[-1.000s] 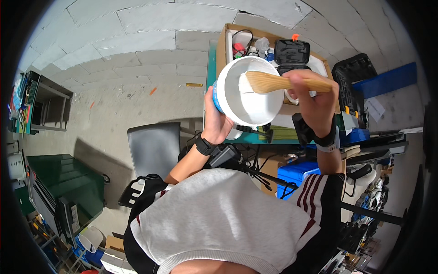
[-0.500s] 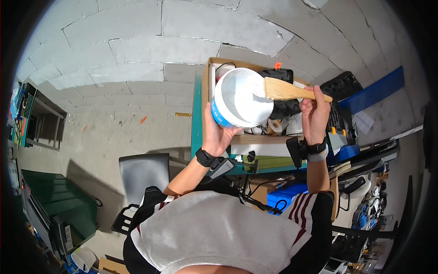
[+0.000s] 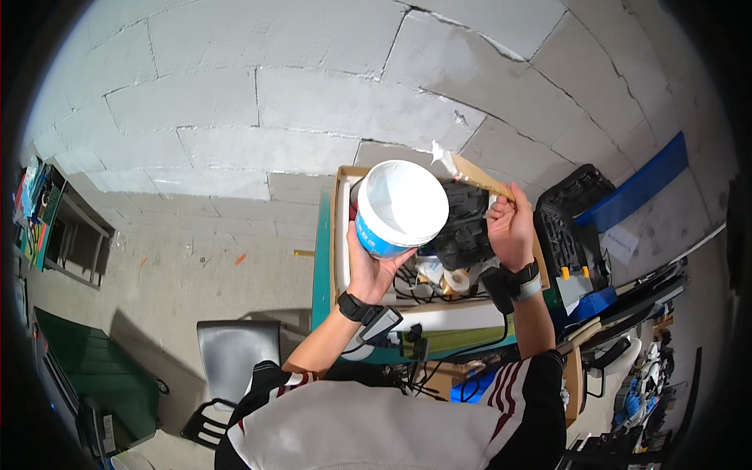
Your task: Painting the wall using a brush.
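Note:
A white and blue bucket (image 3: 384,241) rests in my left hand (image 3: 370,270), whose fingers and palm wrap its lower side. White paint coats the inside of the bucket, and its mouth tilts toward me. My right hand (image 3: 511,227) is closed round the wooden handle of a paintbrush (image 3: 482,178). White paint covers the brush's bristles, which point up and left, close to the block wall (image 3: 329,102). Brush and bucket are apart. Both wrists carry black straps with small devices.
Beneath my hands a cardboard box (image 3: 342,258) holds tape rolls, cables and a black case (image 3: 462,223). It stands on a green table (image 3: 322,290). An open black tool case (image 3: 576,204) lies to the right, a grey chair (image 3: 239,352) and dark green bin (image 3: 94,368) to the left.
The brush has come out of the bucket and swung up toward the wall, its bristles turned upward. In the picture, the bucket and both hands sit lower as the view has tilted up.

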`<state>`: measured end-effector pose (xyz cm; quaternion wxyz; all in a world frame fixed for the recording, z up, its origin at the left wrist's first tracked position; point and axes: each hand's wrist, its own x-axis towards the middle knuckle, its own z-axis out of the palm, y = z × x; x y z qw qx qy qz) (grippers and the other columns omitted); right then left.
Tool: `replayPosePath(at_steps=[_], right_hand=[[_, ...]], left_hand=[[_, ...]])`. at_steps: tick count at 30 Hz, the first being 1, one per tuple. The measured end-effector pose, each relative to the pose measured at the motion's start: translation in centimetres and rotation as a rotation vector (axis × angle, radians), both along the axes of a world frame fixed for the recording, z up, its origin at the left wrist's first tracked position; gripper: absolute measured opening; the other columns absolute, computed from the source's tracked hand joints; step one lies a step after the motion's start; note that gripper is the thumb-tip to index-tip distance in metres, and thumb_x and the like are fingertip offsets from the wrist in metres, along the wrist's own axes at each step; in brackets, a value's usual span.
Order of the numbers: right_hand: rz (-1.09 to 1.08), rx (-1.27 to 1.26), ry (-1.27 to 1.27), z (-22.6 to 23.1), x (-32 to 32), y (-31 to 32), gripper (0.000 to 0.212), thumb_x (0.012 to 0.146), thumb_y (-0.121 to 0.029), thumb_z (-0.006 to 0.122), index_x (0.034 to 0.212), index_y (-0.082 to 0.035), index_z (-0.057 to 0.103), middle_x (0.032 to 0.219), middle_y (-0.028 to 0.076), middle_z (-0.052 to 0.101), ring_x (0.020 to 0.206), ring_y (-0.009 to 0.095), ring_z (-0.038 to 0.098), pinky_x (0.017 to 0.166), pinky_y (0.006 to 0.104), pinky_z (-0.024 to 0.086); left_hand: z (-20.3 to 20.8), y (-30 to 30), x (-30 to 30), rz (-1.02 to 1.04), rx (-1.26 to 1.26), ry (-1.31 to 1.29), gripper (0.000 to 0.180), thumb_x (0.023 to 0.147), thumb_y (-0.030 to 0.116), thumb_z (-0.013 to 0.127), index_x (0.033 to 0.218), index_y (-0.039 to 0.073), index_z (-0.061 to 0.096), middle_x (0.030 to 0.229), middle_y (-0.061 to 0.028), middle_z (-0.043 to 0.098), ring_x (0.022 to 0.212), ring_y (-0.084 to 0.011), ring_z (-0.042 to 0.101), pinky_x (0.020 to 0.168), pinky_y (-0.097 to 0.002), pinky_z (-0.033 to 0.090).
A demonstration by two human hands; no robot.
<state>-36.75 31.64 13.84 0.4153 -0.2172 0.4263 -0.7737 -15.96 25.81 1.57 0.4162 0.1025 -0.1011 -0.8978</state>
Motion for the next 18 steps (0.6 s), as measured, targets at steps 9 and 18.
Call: replayPosePath(at_steps=[9, 18], right_hand=[[-0.139, -0.311, -0.083, 3.4, -8.4, -13.1, 0.022, 0.097, -0.022, 0.059, 0.105, -0.001, 0.059, 0.094, 0.007, 0.064, 0.089, 0.015, 0.063, 0.078, 0.0247, 0.052], [-0.513, -0.459, 0.622, 4.4, -9.6, -23.0, 0.035, 0.101, -0.024, 0.053, 0.114, 0.006, 0.064, 0.088, 0.013, 0.070, 0.076, 0.016, 0.069, 0.069, 0.0242, 0.055]], left_hand=[[-2.0, -1.0, -1.8, 0.016, 0.097, -0.030, 0.074, 0.093, 0.064, 0.038, 0.147, 0.014, 0.032, 0.145, -0.0134, 0.044, 0.125, -0.0345, 0.052, 0.094, -0.0497, 0.053], [-6.1, 0.1, 0.0, 0.087, 0.186, -0.061, 0.071, 0.095, 0.062, 0.037, 0.146, 0.013, 0.032, 0.144, -0.0143, 0.044, 0.122, -0.0366, 0.055, 0.090, -0.0507, 0.056]])
